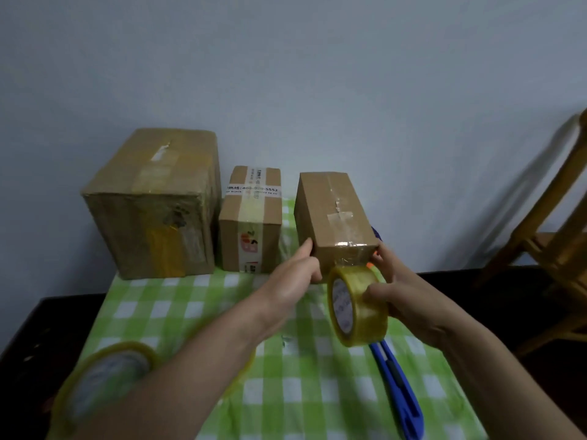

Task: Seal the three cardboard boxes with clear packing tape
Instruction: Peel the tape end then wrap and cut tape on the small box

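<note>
Green checked cloth (190,300) covers a dark table (28,319) before a pale wall (286,74). At lower left lies a spare roll (104,379), and behind it stand a big box (152,211) and a mid box (251,223). At centre, the left hand (295,274) clasps the near left corner of the right box (333,204). The right hand (403,293) grips the tape roll (359,312) against that box's near face, with tape running onto its top. A blue cutter (397,385) lies below, and a chair (559,217) stands at far right.

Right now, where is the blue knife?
Head view, lower right: the blue knife lies on the green checked cloth, below the tape roll the right hand holds.
</note>
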